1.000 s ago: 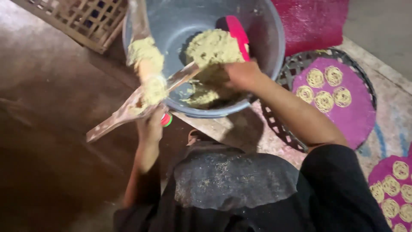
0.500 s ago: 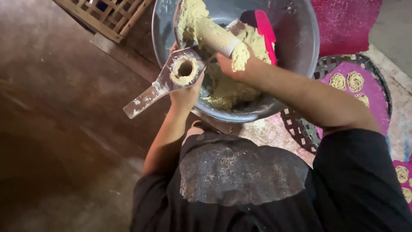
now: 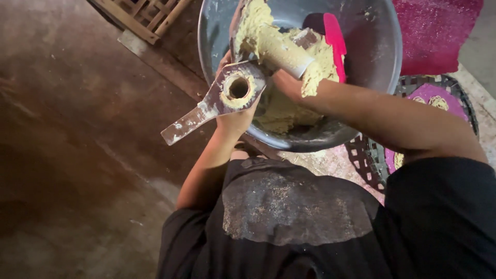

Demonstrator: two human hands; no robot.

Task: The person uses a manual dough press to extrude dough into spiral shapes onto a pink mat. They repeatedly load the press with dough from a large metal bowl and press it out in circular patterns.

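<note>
Right now the left hand point(image 3: 235, 116) grips a dough-smeared wooden press point(image 3: 222, 98) (its round hole facing up) at the near rim of the metal basin point(image 3: 372, 57), while the right hand point(image 3: 289, 82) clasps the dough-coated plunger point(image 3: 281, 49) over the yellow dough point(image 3: 281, 111) inside.

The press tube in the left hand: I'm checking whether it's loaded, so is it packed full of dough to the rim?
No, the press tube shows a dark open hole, with dough only around its rim.
</note>
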